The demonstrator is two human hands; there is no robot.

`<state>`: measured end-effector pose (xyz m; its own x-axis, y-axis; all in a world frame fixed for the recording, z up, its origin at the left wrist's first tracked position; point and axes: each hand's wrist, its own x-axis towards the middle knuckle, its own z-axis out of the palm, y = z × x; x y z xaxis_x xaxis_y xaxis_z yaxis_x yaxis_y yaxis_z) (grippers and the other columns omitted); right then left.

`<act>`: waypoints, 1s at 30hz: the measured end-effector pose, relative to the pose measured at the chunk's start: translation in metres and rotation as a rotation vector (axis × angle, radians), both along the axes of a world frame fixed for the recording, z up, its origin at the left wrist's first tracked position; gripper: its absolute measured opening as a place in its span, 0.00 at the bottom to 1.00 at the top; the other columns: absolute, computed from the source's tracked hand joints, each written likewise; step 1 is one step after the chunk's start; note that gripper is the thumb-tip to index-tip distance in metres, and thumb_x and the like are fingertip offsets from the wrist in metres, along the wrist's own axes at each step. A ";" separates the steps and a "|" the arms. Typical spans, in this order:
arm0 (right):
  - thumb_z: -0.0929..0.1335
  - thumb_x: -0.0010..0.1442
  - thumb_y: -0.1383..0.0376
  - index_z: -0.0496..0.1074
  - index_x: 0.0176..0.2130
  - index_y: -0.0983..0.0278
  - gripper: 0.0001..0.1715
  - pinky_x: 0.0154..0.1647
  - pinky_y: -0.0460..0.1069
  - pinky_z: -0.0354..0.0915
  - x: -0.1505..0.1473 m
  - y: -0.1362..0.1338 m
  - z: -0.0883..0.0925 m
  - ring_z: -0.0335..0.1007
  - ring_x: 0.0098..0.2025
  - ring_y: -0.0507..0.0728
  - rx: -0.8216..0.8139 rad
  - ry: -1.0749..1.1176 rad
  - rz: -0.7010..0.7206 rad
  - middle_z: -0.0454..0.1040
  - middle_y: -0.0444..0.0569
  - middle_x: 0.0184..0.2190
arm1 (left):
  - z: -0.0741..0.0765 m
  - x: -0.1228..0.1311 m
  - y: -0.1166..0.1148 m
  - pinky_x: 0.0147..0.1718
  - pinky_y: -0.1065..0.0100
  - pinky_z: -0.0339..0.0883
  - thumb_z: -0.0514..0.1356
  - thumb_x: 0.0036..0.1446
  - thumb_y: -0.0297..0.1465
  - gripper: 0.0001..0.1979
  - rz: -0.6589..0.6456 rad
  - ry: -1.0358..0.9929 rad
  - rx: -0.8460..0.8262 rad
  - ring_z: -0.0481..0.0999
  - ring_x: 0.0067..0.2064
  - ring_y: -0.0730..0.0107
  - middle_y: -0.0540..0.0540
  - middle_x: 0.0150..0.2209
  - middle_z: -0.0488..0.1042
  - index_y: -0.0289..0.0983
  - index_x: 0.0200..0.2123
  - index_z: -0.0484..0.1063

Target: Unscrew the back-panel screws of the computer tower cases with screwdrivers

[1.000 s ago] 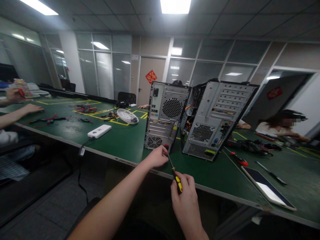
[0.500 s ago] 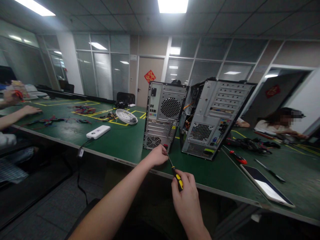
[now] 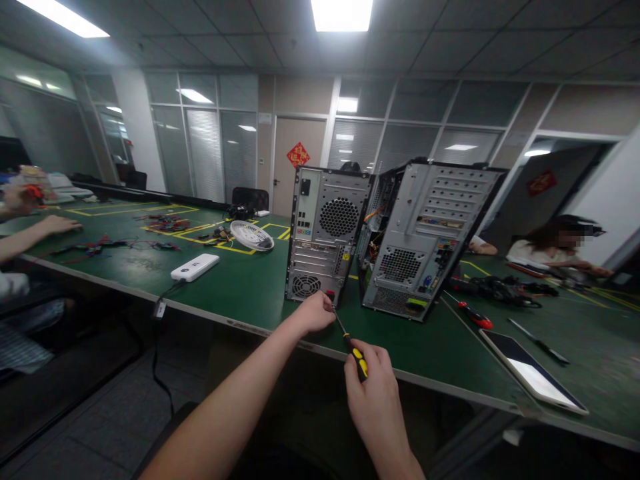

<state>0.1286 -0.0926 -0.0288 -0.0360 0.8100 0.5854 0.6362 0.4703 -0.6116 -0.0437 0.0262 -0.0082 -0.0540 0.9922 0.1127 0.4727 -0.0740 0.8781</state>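
Note:
Two computer towers stand upright side by side on the green table, rear panels toward me: a narrower one (image 3: 327, 230) and a wider one (image 3: 417, 247) with its left side open. My right hand (image 3: 373, 387) is wrapped round the black-and-yellow handle of a screwdriver (image 3: 358, 357), whose shaft points up and left to the narrower tower's lower edge. Near the shaft's tip, at that tower's lower right corner, my left hand (image 3: 316, 312) has its fingers pinched together; whether they hold the tip or something small is hidden.
Right of the towers lie a red-and-black screwdriver (image 3: 475, 315), a tablet (image 3: 533, 370), a thin dark tool (image 3: 537, 341) and black cables (image 3: 500, 290). To the left are a white power bank (image 3: 195, 267), a white basket (image 3: 251, 235) and wires (image 3: 163, 222). People sit at both sides.
The view has shifted very slightly. Both hands and the screwdriver keep nearly the same place at the narrower tower's lower corner.

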 end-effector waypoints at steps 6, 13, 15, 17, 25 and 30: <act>0.63 0.69 0.60 0.76 0.51 0.63 0.18 0.50 0.57 0.73 0.000 0.000 0.001 0.78 0.49 0.63 -0.024 0.010 -0.007 0.74 0.56 0.48 | 0.000 0.001 -0.001 0.43 0.67 0.71 0.65 0.46 0.22 0.16 -0.022 0.016 0.007 0.80 0.42 0.65 0.40 0.42 0.82 0.34 0.41 0.70; 0.62 0.69 0.59 0.76 0.52 0.63 0.20 0.52 0.57 0.72 0.001 0.000 0.005 0.77 0.50 0.63 -0.067 0.014 -0.006 0.74 0.56 0.49 | 0.002 0.001 -0.005 0.45 0.67 0.71 0.64 0.46 0.20 0.16 -0.025 0.063 0.036 0.80 0.44 0.65 0.40 0.43 0.81 0.36 0.40 0.68; 0.62 0.69 0.59 0.76 0.52 0.63 0.20 0.52 0.57 0.72 0.000 -0.001 0.005 0.77 0.50 0.63 -0.070 0.012 -0.006 0.74 0.56 0.49 | 0.003 0.001 -0.006 0.46 0.66 0.71 0.64 0.46 0.20 0.16 -0.024 0.063 0.036 0.79 0.44 0.64 0.40 0.44 0.81 0.36 0.39 0.68; 0.62 0.69 0.59 0.76 0.52 0.64 0.20 0.52 0.57 0.72 0.000 -0.001 0.005 0.77 0.50 0.63 -0.070 0.010 -0.006 0.74 0.57 0.49 | 0.005 0.002 -0.008 0.46 0.66 0.71 0.64 0.46 0.20 0.16 -0.021 0.070 0.037 0.79 0.44 0.64 0.40 0.44 0.81 0.36 0.39 0.67; 0.62 0.69 0.59 0.77 0.52 0.64 0.20 0.51 0.56 0.72 0.000 0.001 0.003 0.77 0.49 0.63 -0.055 0.015 -0.015 0.74 0.56 0.48 | 0.008 0.005 -0.012 0.47 0.66 0.70 0.64 0.47 0.22 0.15 0.015 0.119 0.047 0.80 0.45 0.63 0.40 0.44 0.81 0.37 0.39 0.67; 0.62 0.68 0.59 0.77 0.52 0.63 0.20 0.51 0.56 0.72 0.000 0.001 0.003 0.78 0.49 0.63 -0.057 0.008 -0.017 0.74 0.56 0.48 | 0.008 0.006 -0.014 0.46 0.65 0.69 0.65 0.48 0.23 0.14 0.030 0.123 0.054 0.80 0.45 0.62 0.39 0.44 0.81 0.37 0.38 0.68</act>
